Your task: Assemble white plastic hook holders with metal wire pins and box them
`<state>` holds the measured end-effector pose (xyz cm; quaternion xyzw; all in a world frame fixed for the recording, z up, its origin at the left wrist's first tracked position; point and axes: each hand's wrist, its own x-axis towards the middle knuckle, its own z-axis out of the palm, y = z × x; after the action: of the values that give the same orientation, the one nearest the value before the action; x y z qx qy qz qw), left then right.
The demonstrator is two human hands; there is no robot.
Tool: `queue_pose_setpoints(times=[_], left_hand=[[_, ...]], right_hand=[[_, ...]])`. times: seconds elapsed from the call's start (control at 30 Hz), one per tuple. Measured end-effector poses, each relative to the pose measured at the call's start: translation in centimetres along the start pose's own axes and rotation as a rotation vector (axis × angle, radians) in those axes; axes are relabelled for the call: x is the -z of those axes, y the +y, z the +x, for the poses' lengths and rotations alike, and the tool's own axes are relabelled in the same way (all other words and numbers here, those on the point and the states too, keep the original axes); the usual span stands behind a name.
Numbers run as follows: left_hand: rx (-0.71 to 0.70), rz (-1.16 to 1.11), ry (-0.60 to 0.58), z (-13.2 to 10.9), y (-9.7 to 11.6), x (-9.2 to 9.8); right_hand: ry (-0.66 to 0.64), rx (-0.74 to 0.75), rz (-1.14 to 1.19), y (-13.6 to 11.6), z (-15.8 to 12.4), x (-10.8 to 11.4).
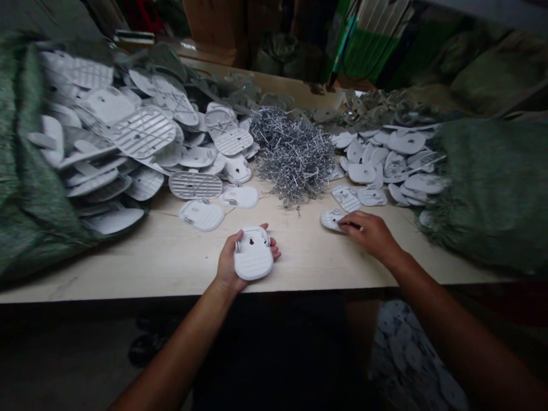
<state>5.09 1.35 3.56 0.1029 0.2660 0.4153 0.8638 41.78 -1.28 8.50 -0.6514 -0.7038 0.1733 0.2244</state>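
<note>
My left hand (228, 263) cradles a white plastic plate (253, 254) with a keyhole-shaped slot, its fingers curling up around the plate's edge. My right hand (370, 234) lies at the table's right middle, with its fingertips at the edge of a small white plate (331, 220). A thin metal pin (351, 226) appears pinched between those fingers, though they partly hide it. A tangled heap of metal pins (291, 155) rises between my hands and farther back, and piles of similar white plates (143, 132) spread on both sides.
The pale wooden table (171, 268) ends in a front edge just below my hands. Green woven sacks (488, 197) (34, 171) spill plates at both sides. More white plates (406, 348) lie below the table at the right, and a dark shoe (145, 349) shows at the left.
</note>
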Motion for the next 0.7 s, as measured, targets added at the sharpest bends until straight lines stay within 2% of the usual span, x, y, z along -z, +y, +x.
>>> queue_pose_setpoints(times=[0.1,0.2,0.3,0.4,0.53,0.6,0.7], left_hand=[[0.004,0.022,-0.015,0.0,-0.3,0.1],[0.005,0.063,-0.04,0.0,-0.7,-0.1],[0.02,0.103,-0.078,0.1,-1.1,-0.3],[0.017,0.109,-0.11,-0.1,-1.0,-0.4],[-0.036,0.136,-0.104,-0.7,-0.4,-0.3],[-0.063,0.152,-0.081,-0.9,-0.1,-0.5],[-0.087,0.171,-0.074,-0.6,-0.1,-1.1]], right_hand=[[0.085,-0.229,0.445,-1.0,-0.8,0.3],[0.058,-0.478,0.83,-0.6,-1.2,-0.1],[0.015,-0.643,0.952,1.2,-1.0,-0.9],[0.103,-0.702,0.815,3.3,-0.8,-1.4],[0.33,-0.583,0.373,3.6,-1.0,-1.3],[0.326,-0.537,0.126,2.3,-1.3,-1.4],[0.202,-0.509,-0.161,-0.6,-1.3,-2.5]])
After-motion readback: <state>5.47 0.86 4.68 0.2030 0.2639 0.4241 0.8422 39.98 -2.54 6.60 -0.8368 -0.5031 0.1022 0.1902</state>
